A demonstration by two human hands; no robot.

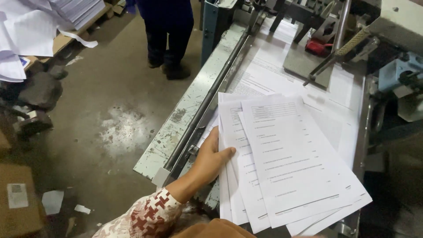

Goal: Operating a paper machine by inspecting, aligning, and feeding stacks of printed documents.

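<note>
The left hand (211,161) grips the left edge of a fanned stack of printed sheets (286,167), thumb on top. The stack lies on the machine table (185,110) — its long axis runs from the person toward the machine, slightly tilted left. The right hand is out of sight.

Fanned sheets (286,163) on the machine table (185,110), left hand (211,161) at their left edge, more paper (282,75) behind them under a rod (326,64), person (169,35) standing far left on floor (97,132), paper stacks (39,26) beyond
</note>
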